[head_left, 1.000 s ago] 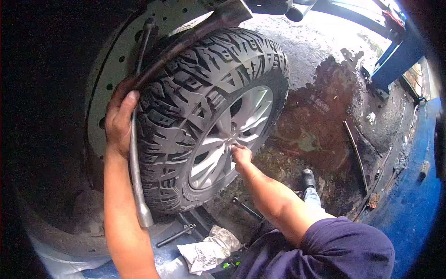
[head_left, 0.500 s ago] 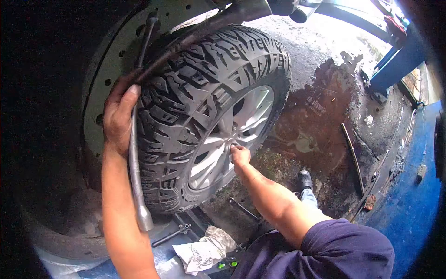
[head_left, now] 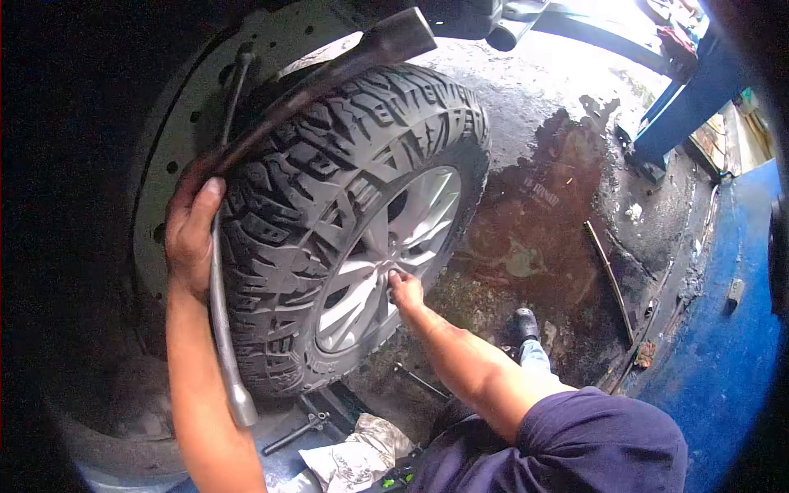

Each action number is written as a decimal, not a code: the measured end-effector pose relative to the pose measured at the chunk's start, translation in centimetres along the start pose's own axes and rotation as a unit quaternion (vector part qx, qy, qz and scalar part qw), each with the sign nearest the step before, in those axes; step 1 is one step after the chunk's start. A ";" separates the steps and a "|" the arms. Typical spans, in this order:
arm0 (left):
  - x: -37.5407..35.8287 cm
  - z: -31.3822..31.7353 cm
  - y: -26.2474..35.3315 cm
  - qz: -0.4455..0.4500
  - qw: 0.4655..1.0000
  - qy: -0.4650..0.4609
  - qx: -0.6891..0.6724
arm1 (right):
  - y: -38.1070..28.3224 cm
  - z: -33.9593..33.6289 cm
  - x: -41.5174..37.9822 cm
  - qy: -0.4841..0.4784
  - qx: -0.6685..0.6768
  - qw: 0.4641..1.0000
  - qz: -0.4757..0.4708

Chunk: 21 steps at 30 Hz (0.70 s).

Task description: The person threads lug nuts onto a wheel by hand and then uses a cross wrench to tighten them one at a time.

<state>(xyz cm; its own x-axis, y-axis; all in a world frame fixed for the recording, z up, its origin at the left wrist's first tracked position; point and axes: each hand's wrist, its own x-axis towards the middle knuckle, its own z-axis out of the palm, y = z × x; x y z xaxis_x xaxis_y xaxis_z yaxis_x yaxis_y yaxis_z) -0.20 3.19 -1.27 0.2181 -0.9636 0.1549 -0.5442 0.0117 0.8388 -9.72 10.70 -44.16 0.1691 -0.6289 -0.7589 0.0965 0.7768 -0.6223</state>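
A four-way lug wrench (head_left: 312, 94) is in my left hand (head_left: 193, 230), with the fingers wrapped round near its crossing. One socket end points up over the tire and another hangs down along my forearm. The black off-road tire (head_left: 283, 238) stands upright right beside that hand. At the centre of its silver spoked wheel (head_left: 427, 201), my right hand (head_left: 407, 293) has its fingers bent closed by the lug nut area. Whatever those fingertips hold, if anything, is too small to see.
A blue lift post (head_left: 682, 115) stands at the upper right. A thin rod (head_left: 610, 279) lies on the stained floor. Below the tire are a metal tool with a black handle (head_left: 296, 431) and a crumpled white cloth (head_left: 353, 456). Vehicle underparts (head_left: 509, 29) hang above.
The whole view has shifted, so tire, wrench and hands appear farther left and slightly lower. My left hand keeps its grip, and my right hand stays at the wheel's centre.
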 end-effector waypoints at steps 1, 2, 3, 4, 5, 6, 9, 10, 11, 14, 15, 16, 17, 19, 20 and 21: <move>-0.1 -0.1 0.1 0.016 0.999 0.000 0.028 | -0.5 0.0 -0.4 -0.001 0.015 1.000 0.012; -0.1 -0.1 0.4 0.032 0.998 -0.002 0.055 | -0.6 0.0 -0.5 -0.037 0.047 0.998 0.017; 0.0 0.0 0.5 0.051 0.996 -0.006 0.079 | -0.2 0.0 0.2 -0.070 0.080 0.994 0.019; -0.1 -0.6 0.3 0.050 0.989 -0.007 0.139 | -0.5 -0.3 0.1 -0.082 0.069 0.993 0.051; -0.1 -0.5 0.2 0.025 0.992 0.010 0.124 | -0.4 0.0 0.3 -0.070 0.022 0.997 0.029; 0.1 -1.0 0.1 0.049 0.985 -0.003 0.166 | 0.9 0.4 1.6 -0.036 -0.071 0.995 -0.063; 0.2 -1.3 -0.5 0.036 0.989 -0.008 0.143 | 1.5 0.0 2.1 -0.042 -0.139 0.983 -0.108; 0.1 -1.2 -0.5 0.017 0.993 -0.005 0.113 | 1.1 -0.3 1.9 -0.068 -0.118 0.988 -0.071; 0.1 -1.1 -0.3 0.014 0.994 -0.010 0.107 | 0.9 -0.2 1.4 -0.058 -0.103 0.992 -0.050; 0.0 -0.7 0.1 0.016 0.996 -0.019 0.091 | -0.5 -0.2 0.4 -0.056 -0.057 0.997 0.012; 0.1 -0.9 -0.1 0.020 0.996 -0.021 0.088 | -0.7 -0.5 0.3 -0.070 -0.048 0.996 0.024; 0.1 -1.0 -0.3 0.024 0.996 -0.023 0.085 | -0.8 -0.7 0.2 -0.085 -0.040 0.995 0.035; 0.1 -1.2 -0.5 0.017 0.997 -0.017 0.073 | -1.1 -0.9 0.3 -0.099 -0.031 0.994 0.046; 0.1 -1.2 -0.9 0.002 0.999 -0.009 0.048 | -0.8 0.1 0.3 -0.092 0.069 0.991 0.073; 0.1 -1.1 -0.7 0.003 0.998 -0.009 0.062 | -0.7 0.6 0.5 -0.055 0.022 0.997 0.056; 0.1 -1.1 -0.3 0.002 0.997 -0.011 0.076 | -0.3 0.9 0.6 -0.017 -0.026 0.999 0.041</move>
<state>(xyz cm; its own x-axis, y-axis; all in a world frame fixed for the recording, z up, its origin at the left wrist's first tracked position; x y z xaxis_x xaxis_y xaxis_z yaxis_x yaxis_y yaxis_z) 0.84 3.42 -0.97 0.1984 -0.9693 0.1455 -0.6620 -0.0231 0.7492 -8.76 10.08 -44.23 0.2073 -0.5616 -0.8010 0.0308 0.8221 -0.5685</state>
